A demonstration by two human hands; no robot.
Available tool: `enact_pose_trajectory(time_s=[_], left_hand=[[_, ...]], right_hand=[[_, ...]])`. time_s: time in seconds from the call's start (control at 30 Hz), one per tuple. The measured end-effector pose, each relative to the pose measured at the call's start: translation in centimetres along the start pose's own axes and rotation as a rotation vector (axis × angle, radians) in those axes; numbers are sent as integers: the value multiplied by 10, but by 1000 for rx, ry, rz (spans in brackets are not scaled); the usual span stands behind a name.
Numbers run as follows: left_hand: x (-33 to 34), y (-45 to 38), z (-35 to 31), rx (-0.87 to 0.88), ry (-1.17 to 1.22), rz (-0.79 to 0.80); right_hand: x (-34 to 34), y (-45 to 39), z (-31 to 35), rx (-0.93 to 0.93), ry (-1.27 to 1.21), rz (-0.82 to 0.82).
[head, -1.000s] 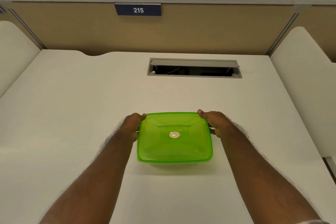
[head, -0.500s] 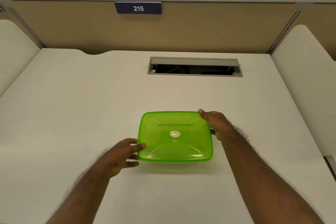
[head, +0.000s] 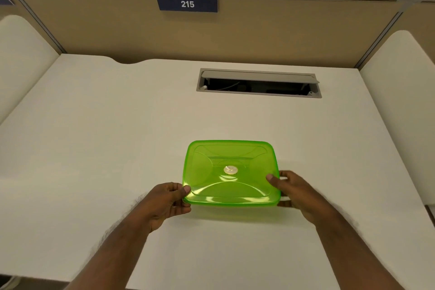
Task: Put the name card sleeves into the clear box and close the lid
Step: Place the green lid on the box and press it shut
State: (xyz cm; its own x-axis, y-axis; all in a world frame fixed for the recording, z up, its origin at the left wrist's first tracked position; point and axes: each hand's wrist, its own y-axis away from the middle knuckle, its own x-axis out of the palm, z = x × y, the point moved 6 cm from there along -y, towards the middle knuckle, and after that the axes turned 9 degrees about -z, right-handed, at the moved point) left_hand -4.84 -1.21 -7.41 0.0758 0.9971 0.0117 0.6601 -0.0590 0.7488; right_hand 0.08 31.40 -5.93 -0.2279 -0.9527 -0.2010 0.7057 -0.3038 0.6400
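A clear box with a translucent green lid [head: 229, 172] sits on the white desk [head: 117, 148], a little right of centre. The lid covers the whole box, and a round label marks its middle. My left hand [head: 168, 202] pinches the lid's near left corner, thumb on top and fingers underneath. My right hand [head: 295, 192] grips the near right corner, thumb pressed on the lid and fingers around the box's side. No name card sleeves show; the green lid hides whatever is inside.
A grey cable hatch [head: 259, 83] lies open in the desk behind the box. A tan partition with a blue sign reading 215 [head: 187, 3] closes off the back. White side dividers [head: 400, 73] stand left and right.
Both hands have moved from the lid's far corners to its near corners, the left one first, then the right. The box has stayed in place.
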Motion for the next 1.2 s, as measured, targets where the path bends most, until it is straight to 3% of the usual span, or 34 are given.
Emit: enact_pose_trajectory(time_s=[0.13,0.4,0.73,0.9,1.0,1.2], left_hand=[[-1,-2,1,-7,2,0],[0,-3,0,-4,-26,19],[1,-3,0,1,-36,27],[1,-2,-4,-22,-114,15],[1,-11,-24,54,-277,-57],[23,-44,-83,159,-180,-181]], right_hand=[[-3,23,-28,80,-110,90],[-2,24,-31,155,-272,6],[-1,20,-35,175,-277,-28],[-10,17,-23,120,-33,87],[-14,5,6,-10,105,29],[-1,-35,63,-91,125,-132]])
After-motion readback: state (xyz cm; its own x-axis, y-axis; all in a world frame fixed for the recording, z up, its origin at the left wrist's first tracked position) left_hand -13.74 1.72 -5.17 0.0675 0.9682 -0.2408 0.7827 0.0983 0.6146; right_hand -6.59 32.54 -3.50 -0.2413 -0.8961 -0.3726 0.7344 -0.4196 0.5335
